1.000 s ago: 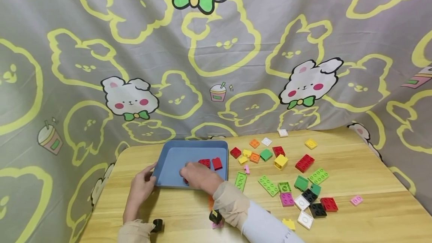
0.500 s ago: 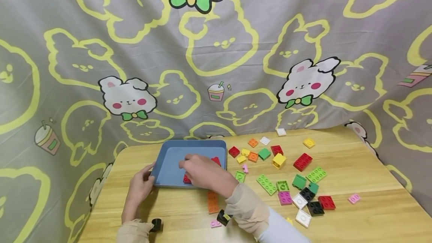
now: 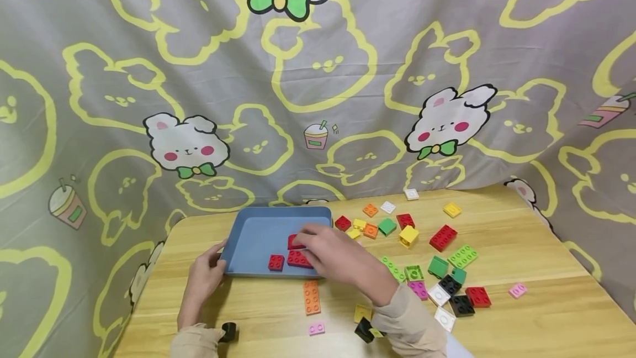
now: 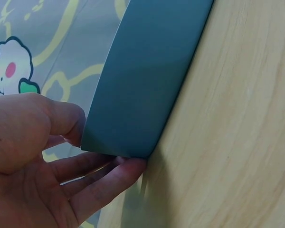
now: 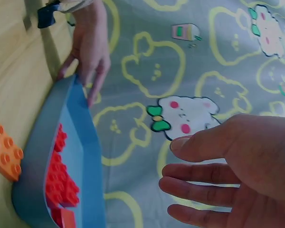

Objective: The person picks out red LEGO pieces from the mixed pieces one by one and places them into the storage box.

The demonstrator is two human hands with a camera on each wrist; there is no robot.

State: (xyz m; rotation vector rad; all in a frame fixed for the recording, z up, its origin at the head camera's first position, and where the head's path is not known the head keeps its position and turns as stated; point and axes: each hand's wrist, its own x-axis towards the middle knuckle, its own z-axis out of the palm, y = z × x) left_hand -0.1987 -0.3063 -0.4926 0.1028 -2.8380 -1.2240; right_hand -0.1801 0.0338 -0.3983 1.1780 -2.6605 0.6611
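Your L hand (image 3: pixel 206 274) as 1 s ago: pinching blue tray (image 3: pixel 255 236) at near-L corner. Your R hand (image 3: pixel 338 254) has shifted R, over tray's R side, fingers loosely extended, nothing held. Red 2x2 brick (image 3: pixel 276 262) now uncovered, in tray nr front wall.

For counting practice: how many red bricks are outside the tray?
4: a red brick beside the tray, a second behind a yellow brick, a long one farther right, a fourth beside a black brick. The right hand may hide more.
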